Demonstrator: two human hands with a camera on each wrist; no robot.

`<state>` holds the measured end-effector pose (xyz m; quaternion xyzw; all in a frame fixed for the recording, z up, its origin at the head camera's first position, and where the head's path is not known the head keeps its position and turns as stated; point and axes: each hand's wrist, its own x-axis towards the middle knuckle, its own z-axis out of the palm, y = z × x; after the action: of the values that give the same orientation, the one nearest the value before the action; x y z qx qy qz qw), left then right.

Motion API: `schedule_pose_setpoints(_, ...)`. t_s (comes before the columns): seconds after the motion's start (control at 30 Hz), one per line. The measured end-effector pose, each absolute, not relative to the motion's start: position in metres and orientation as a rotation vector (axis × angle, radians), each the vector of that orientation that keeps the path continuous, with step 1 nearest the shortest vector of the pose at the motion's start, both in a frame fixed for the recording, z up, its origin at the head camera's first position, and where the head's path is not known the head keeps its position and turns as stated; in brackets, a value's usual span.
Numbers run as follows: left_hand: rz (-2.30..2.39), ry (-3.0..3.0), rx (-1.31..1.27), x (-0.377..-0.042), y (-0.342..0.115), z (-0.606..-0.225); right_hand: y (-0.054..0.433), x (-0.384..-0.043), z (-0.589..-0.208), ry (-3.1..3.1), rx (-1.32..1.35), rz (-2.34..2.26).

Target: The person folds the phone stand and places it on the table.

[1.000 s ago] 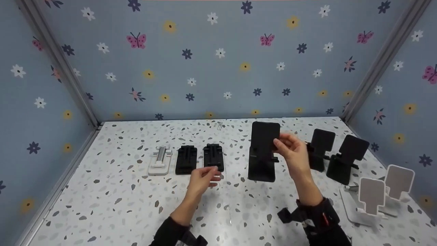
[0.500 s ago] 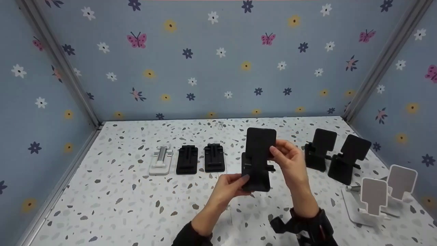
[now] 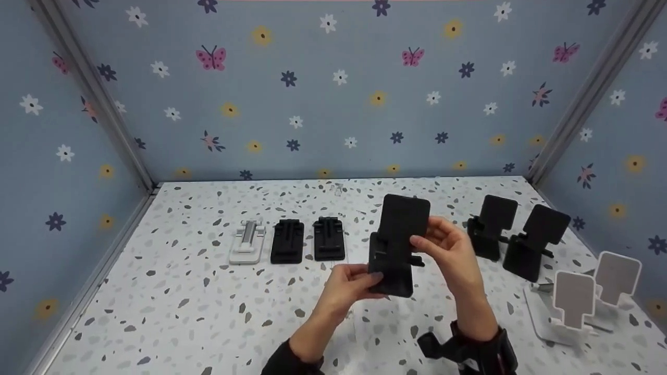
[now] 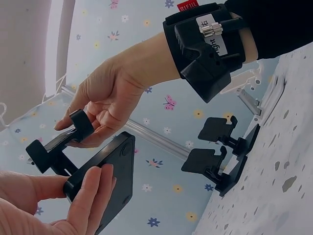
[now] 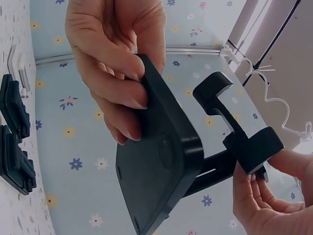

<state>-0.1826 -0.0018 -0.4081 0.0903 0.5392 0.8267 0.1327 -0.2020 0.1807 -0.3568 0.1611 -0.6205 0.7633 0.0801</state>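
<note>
A black phone stand (image 3: 404, 219), unfolded, is held up over the speckled table between both hands. My left hand (image 3: 341, 291) grips the lower left edge of its base, thumb on top and fingers underneath, as the left wrist view shows the stand's base (image 4: 115, 171) from below. At the upper plate's right edge, my right hand (image 3: 454, 255) pinches the stand between thumb and fingers. In the right wrist view the stand's arm (image 5: 212, 174) joins the base to the plate with its two hooked lips.
Folded on the table at left lie a white stand (image 3: 247, 255) and two black stands (image 3: 287, 245) (image 3: 329, 242). Unfolded at right stand two black ones (image 3: 497, 212) (image 3: 546, 225) and two white ones (image 3: 573, 297) (image 3: 618, 273). Patterned walls (image 3: 333, 120) enclose the back and sides.
My left hand has moved right from near the folded black stands and now grips the held stand's base. The held stand has come slightly lower and nearer, with my right hand still on its plate.
</note>
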Motion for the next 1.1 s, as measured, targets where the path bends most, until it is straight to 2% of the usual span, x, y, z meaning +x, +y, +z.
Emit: schedule_pose_setpoints(1.1,2.417,1.687,0.254,-0.181,0.001,-0.409,0.168,-0.212,-0.369,-1.869,0.487,1.825)
